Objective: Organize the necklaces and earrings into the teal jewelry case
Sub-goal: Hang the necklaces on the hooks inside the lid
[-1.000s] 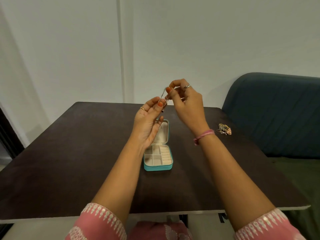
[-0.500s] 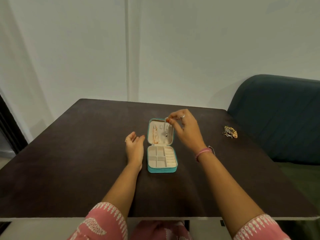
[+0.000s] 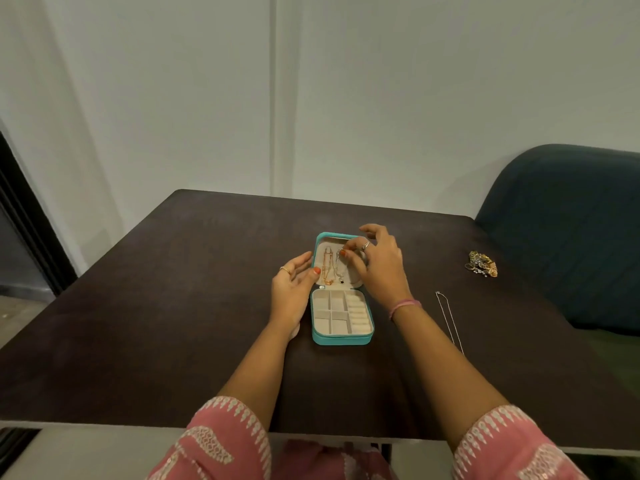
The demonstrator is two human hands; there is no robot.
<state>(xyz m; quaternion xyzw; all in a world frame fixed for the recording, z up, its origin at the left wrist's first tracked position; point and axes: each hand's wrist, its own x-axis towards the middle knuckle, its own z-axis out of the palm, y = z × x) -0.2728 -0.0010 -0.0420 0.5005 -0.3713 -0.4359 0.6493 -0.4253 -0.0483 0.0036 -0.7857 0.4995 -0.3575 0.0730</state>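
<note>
- The right hand [image 3: 379,268] covers the right side of the teal jewelry case's [image 3: 341,337] open lid, so whatever lies under it cannot be seen.
- Whether its fingers [image 3: 348,252] pinch the silver necklace [image 3: 337,265] in the lid or only touch it is too small to tell.
- The heap of jewelry [image 3: 482,264] at the right of the frame is too small and tangled to sort into single pieces.
- The thin chain [image 3: 450,320] on the counter [image 3: 138,323] passes behind the right forearm at its lower end.
- The blue sofa [image 3: 571,230] runs off the right edge of the frame.
- Both sleeves [image 3: 228,441] are cut off by the bottom edge.
</note>
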